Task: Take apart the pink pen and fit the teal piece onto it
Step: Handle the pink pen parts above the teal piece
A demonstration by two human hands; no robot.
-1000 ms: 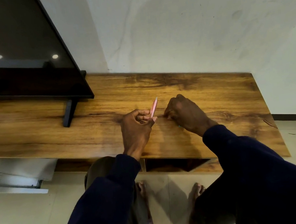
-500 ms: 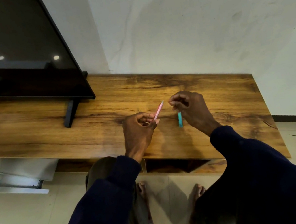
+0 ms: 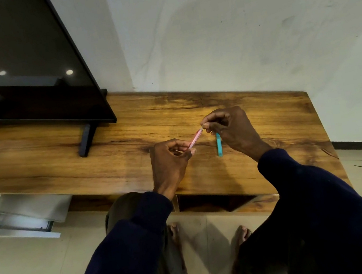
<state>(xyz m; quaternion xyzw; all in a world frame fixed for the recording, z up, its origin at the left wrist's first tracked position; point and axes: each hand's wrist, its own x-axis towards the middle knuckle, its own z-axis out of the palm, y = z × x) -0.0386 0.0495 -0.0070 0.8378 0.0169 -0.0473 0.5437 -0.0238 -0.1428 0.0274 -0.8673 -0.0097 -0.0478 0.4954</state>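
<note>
My left hand (image 3: 167, 162) is closed around the lower end of the thin pink pen (image 3: 195, 139), which slants up to the right above the wooden table (image 3: 285, 121). At the pen's upper tip, the thumb and forefinger of my right hand (image 3: 233, 129) pinch a small pale end part. The teal piece (image 3: 219, 146), a short straight tube, hangs downward from the lower fingers of that same right hand, its top end hidden behind them. Both hands hover over the middle of the table.
A large black television (image 3: 12, 68) stands on the table's left half on a dark foot (image 3: 85, 140). A white wall runs right behind the table. An open compartment (image 3: 211, 202) shows under the table's front edge, with bare feet on the tiled floor below.
My right hand lifted the teal piece off the table, then moved up to the pink pen's tip and pinched it. My left hand raised the pen slightly toward the right.
</note>
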